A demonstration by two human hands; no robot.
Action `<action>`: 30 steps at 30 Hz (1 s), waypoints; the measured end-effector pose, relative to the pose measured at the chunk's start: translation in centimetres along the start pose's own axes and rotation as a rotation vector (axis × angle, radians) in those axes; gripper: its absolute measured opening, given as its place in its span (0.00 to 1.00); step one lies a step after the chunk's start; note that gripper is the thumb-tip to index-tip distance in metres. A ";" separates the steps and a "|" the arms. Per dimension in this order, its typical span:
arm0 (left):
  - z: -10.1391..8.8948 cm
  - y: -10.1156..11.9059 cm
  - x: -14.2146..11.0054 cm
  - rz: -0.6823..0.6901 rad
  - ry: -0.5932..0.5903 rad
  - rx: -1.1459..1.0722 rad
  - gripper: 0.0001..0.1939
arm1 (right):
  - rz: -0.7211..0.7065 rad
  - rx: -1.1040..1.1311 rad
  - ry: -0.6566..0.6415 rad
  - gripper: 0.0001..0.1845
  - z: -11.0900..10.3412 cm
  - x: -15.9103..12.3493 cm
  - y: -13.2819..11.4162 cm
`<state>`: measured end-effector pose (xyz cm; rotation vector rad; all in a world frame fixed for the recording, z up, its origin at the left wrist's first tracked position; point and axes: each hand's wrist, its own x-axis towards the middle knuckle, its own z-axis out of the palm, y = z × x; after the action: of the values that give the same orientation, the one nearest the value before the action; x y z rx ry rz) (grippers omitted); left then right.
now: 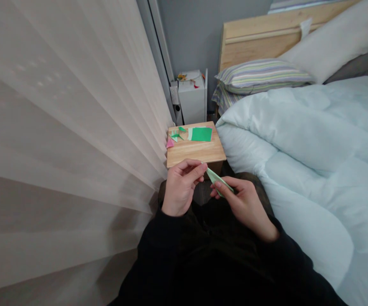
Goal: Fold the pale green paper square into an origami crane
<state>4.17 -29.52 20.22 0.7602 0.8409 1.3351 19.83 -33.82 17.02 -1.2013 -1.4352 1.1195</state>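
A narrow folded piece of light green paper (214,176) is held between my two hands, above my lap and just in front of the small wooden table. My left hand (184,182) pinches its pointed far tip between thumb and fingers. My right hand (242,197) grips the wider near end, with the thumb pressed on top. The fingers hide both ends of the paper in part. On the table, a stack of green paper sheets (202,134) lies at the back, with folded green paper pieces (175,135) and a pink folded piece (170,143) to its left.
The small wooden table (196,149) stands between a pale pleated curtain (107,106) on the left and a bed with a light blue quilt (314,148) on the right. Behind it is a white cabinet (192,100) with small colourful items on top.
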 end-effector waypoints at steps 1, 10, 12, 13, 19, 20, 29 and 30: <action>0.0 0.0 0.0 -0.001 0.002 -0.007 0.12 | 0.000 -0.001 0.000 0.18 0.0 0.0 0.0; 0.2 -0.1 -0.2 0.063 0.043 0.036 0.09 | -0.006 -0.020 0.001 0.20 0.4 -0.3 -0.4; 0.3 -0.1 -0.2 0.082 0.049 0.055 0.08 | -0.013 -0.027 0.006 0.20 0.6 -0.4 -0.7; 0.4 -0.1 -0.2 0.085 0.051 0.060 0.08 | -0.018 -0.029 0.012 0.20 0.6 -0.5 -0.8; 0.3 0.9 0.6 0.129 0.155 -0.022 0.11 | 0.002 0.006 0.044 0.20 0.6 -0.9 -0.4; 0.2 1.0 0.6 0.139 0.168 -0.021 0.12 | 0.010 0.020 0.054 0.20 0.6 -0.9 -0.3; 0.7 -1.1 -1.0 -0.120 -0.117 0.065 0.11 | -0.005 0.095 0.066 0.20 0.8 -0.3 -1.0; 0.7 -1.1 -1.1 -0.109 -0.123 0.050 0.11 | -0.007 0.091 0.066 0.20 0.8 -0.3 -1.1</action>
<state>5.31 -30.67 19.70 0.8154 0.8084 1.1624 18.88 -34.33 17.91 -1.1583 -1.3242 1.1188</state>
